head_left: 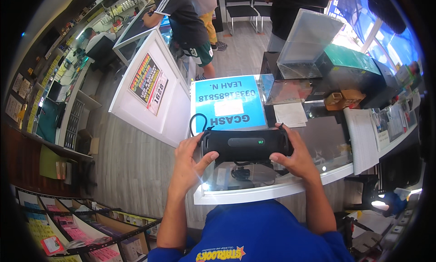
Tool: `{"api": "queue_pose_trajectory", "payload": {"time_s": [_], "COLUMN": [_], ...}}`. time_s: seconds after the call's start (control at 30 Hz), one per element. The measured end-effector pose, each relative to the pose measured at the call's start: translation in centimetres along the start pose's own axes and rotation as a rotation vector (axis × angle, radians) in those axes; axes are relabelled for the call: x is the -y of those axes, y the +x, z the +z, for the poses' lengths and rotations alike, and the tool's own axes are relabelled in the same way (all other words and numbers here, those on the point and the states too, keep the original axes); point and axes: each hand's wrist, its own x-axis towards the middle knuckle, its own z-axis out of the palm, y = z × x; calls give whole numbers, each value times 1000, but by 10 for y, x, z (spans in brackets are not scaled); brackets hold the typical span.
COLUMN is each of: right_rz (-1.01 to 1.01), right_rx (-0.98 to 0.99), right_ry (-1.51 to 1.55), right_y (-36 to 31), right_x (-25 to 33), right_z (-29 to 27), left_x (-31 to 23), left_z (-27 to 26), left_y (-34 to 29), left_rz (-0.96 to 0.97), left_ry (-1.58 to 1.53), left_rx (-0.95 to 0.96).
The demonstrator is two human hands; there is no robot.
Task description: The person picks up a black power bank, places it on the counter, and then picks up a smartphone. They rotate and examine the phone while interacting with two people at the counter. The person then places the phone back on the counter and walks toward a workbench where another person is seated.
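A black cylindrical portable speaker lies sideways between my two hands, above the glass-topped counter. My left hand wraps its left end, thumb along the near side. My right hand grips the opposite end in the same way. A black strap loop sticks up from the speaker's left end. Just beyond the speaker, a blue printed sign lies flat on the counter. Under the glass, near the counter's front edge, dark accessories show dimly.
White papers and an open notebook lie right of the speaker. A clear stand and small brown boxes stand farther back. A white half-door stands at left. People stand beyond the counter. Divided shelves fill the lower left.
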Motion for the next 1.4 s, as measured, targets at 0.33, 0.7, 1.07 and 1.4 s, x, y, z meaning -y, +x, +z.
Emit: {"api": "queue_pose_trajectory", "payload": {"time_s": [0.33, 0.7, 1.07, 1.4], "right_rz": [-170, -126, -166, -186], "right_rx": [-69, -60, -70, -68], "right_ry": [146, 147, 153, 286], "right_y": [-21, -22, -20, -19], "right_x": [-9, -8, -9, -10], "right_z": [-5, 0, -2, -4], "left_x": [-7, 5, 5, -1], "left_z": [17, 27, 30, 25], "left_y": [-31, -32, -31, -23], "left_rz": [126, 104, 156, 197], "left_ry": [-395, -442, -324, -199], "left_rx": [47, -3, -39, -83]}}
